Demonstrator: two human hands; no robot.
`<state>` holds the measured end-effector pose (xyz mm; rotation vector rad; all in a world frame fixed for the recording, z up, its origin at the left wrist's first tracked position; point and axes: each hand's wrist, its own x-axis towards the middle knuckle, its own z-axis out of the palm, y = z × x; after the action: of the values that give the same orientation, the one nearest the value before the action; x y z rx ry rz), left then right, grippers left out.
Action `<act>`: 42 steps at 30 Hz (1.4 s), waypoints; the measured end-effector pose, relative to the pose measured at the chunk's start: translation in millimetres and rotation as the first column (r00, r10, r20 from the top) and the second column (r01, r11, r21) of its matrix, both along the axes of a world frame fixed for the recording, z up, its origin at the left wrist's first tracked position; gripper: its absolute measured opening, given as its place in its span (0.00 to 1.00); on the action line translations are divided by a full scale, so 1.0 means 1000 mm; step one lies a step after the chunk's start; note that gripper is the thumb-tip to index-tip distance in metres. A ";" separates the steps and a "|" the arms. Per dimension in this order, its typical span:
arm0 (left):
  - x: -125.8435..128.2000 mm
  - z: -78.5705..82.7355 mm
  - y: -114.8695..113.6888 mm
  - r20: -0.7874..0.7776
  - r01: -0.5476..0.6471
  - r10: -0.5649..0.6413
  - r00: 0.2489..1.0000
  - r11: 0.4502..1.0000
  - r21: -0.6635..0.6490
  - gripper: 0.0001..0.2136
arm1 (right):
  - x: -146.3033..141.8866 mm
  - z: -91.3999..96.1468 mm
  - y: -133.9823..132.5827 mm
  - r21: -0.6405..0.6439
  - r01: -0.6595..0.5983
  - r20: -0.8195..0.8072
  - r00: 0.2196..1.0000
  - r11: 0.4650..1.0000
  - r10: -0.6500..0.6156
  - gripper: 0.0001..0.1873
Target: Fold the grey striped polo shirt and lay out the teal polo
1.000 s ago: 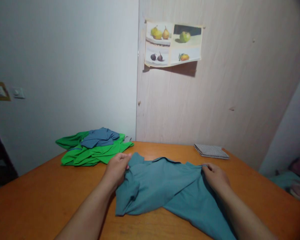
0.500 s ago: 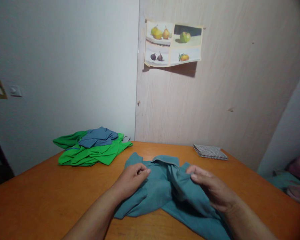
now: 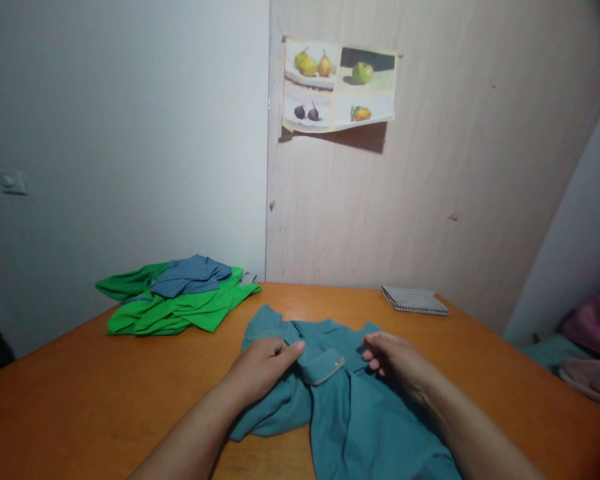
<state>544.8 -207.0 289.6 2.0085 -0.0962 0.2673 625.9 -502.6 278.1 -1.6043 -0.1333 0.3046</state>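
A teal garment, possibly a shirt, lies crumpled across the near middle of the table. A stitched, collar-like flap with a pale edge and small light marks lies folded over on top of it. My left hand is closed on the cloth at the left, its thumb over the inner end of this flap. Just above the garment's right side is my right hand, its fingers loosely curled and partly apart. I see no cloth between those fingers, though the palm side is hidden.
Bright green cloth is heaped at the back left of the orange table, with a blue-grey cloth on top. A folded striped cloth lies near the back right edge. Pinkish fabric sits beyond the table at right.
The flap has turned over toward the left and now lies flat by my left thumb. My right hand has shifted a little left, and its fingers have curled. The garment's right part hangs flatter.
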 end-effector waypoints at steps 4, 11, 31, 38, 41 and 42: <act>0.002 -0.007 -0.001 -0.016 0.024 -0.022 1.000 0.983 0.181 0.12 | 0.002 -0.010 0.004 -0.210 -0.026 0.142 0.988 0.977 0.057 0.17; 0.005 -0.005 0.000 0.065 -0.026 0.021 0.998 0.996 0.080 0.04 | 0.001 -0.011 -0.003 -0.667 0.197 0.528 0.806 0.719 0.269 0.26; 0.015 -0.001 0.023 0.249 -0.344 0.344 0.905 0.938 -0.046 0.02 | -0.051 0.009 0.031 -0.136 -0.576 0.052 0.808 0.806 0.587 0.23; 0.000 0.008 0.002 0.159 -0.135 0.169 0.973 0.970 -0.202 0.26 | -0.029 -0.022 0.053 -0.484 -0.041 0.390 0.884 0.874 0.258 0.17; -0.012 0.017 -0.010 0.193 -0.001 0.020 0.981 0.995 -0.097 0.26 | -0.040 -0.013 0.061 -0.641 0.083 0.438 0.856 0.763 0.275 0.20; -0.016 0.019 -0.013 0.187 0.044 -0.032 0.982 0.997 -0.059 0.24 | -0.045 -0.009 0.063 -0.680 0.107 0.448 0.844 0.725 0.295 0.20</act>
<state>529.0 -220.5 308.5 1.9139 -0.2418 0.4287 581.3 -439.6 268.8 -2.4163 -0.5998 -0.0464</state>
